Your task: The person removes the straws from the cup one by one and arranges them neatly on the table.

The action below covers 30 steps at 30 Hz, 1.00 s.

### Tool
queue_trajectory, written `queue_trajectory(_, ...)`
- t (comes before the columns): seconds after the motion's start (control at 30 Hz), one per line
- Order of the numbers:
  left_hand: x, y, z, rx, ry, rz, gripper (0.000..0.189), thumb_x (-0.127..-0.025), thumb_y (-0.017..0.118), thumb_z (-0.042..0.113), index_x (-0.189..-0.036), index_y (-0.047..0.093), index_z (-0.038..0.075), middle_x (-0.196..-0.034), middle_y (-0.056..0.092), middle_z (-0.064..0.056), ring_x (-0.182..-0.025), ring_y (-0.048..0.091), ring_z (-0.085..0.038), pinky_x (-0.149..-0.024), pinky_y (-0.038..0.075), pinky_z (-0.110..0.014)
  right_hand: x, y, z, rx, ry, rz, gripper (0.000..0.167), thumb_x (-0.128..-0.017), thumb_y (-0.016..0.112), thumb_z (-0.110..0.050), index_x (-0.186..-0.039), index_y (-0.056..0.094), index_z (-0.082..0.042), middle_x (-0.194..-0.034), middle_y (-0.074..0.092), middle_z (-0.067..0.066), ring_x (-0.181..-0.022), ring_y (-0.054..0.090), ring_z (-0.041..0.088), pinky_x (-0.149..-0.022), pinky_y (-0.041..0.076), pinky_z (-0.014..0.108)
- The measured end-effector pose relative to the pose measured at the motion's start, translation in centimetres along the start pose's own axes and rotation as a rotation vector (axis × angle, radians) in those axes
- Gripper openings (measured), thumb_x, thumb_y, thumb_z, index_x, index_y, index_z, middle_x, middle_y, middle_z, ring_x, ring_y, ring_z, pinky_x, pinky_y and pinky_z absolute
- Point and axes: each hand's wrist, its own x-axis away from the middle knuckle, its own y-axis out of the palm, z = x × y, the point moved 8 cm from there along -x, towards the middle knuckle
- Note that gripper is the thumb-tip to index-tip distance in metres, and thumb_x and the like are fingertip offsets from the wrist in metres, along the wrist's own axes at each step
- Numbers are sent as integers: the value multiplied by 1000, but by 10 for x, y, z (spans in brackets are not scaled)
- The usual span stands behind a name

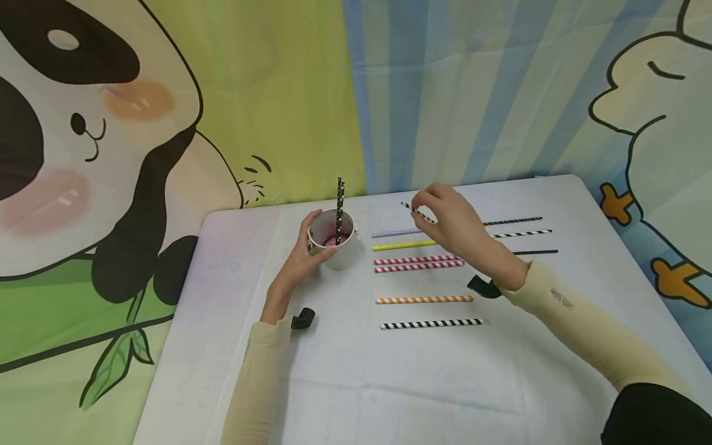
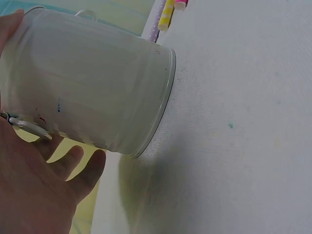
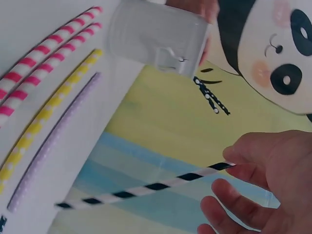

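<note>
My left hand (image 1: 300, 259) holds a small white metal bucket (image 1: 346, 256) on the table, its thumb at the near rim and fingers round the far left side. Two black paper straws with white dots (image 1: 340, 207) stand inside, leaning against the rim. To the right of the bucket, my right hand (image 1: 453, 222) pinches a black-and-white striped straw (image 3: 140, 190) by one end between thumb and forefinger. That straw slants in the air over the back of the table, its free end towards the bucket side in the head view.
Between the hands lie a lilac straw (image 1: 392, 233), a yellow one (image 1: 397, 246) and two pink-striped straws (image 1: 411, 267). Nearer are an orange-striped straw (image 1: 424, 300) and a black-striped one (image 1: 431, 324). Several dark straws (image 1: 525, 233) lie right of my right hand. A printed curtain (image 1: 289, 93) hangs behind.
</note>
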Motion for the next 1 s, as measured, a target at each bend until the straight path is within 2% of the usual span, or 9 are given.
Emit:
queue_trajectory(0.1, 5, 1, 11, 1, 7, -2, 90, -89, 72, 23, -158, 15, 32, -163, 22, -15, -149, 24, -37, -119, 17, -64, 7, 3, -9, 146, -70, 40, 7, -92, 68, -10, -99, 66, -11, -98, 61, 9, -86, 56, 30, -72, 44, 42)
queue_trajectory(0.17, 5, 1, 13, 5, 9, -3, 90, -89, 72, 23, -158, 15, 32, -163, 23, -14, -149, 24, -37, -119, 17, -65, 12, 6, -14, 217, -94, 44, 8, -92, 68, -10, -99, 65, -12, -98, 60, 9, -86, 55, 31, -72, 43, 42)
queue_trajectory(0.37, 6, 1, 14, 15, 8, -6, 89, -90, 71, 22, -158, 16, 32, -163, 22, -14, -149, 23, -36, -119, 16, -64, 27, 15, -19, 345, -122, 29, 10, -91, 66, -7, -100, 62, -11, -96, 58, 10, -84, 55, 33, -72, 44, 43)
queue_trajectory(0.7, 5, 1, 14, 5, -5, -7, 88, -90, 71, 23, -158, 16, 34, -164, 21, -14, -149, 23, -36, -119, 17, -64, 41, 13, -7, 435, -100, -35, 13, -89, 67, -7, -99, 60, -11, -96, 58, 11, -87, 55, 34, -75, 46, 44)
queue_trajectory(0.87, 5, 2, 13, 5, -10, -7, 88, -90, 71, 23, -158, 16, 34, -164, 21, -14, -149, 23, -36, -119, 17, -64, 48, 6, -1, 455, -100, -21, 15, -86, 69, -6, -98, 61, -11, -94, 58, 11, -85, 56, 34, -73, 47, 45)
queue_trajectory(0.9, 4, 1, 8, 3, -5, -1, 88, -90, 72, 26, -157, 16, 38, -163, 22, -12, -149, 24, -35, -119, 17, -64, 50, 5, 1, 460, -100, -19, 15, -86, 70, -5, -97, 61, -11, -94, 58, 11, -85, 56, 34, -73, 47, 45)
queue_trajectory(1.0, 4, 1, 7, 7, -13, 1, 89, -89, 72, 27, -157, 16, 38, -163, 23, -11, -149, 24, -35, -119, 18, -64, 55, 0, 4, 471, -108, -13, 15, -85, 70, -4, -96, 61, -9, -91, 57, 12, -83, 55, 34, -71, 46, 44)
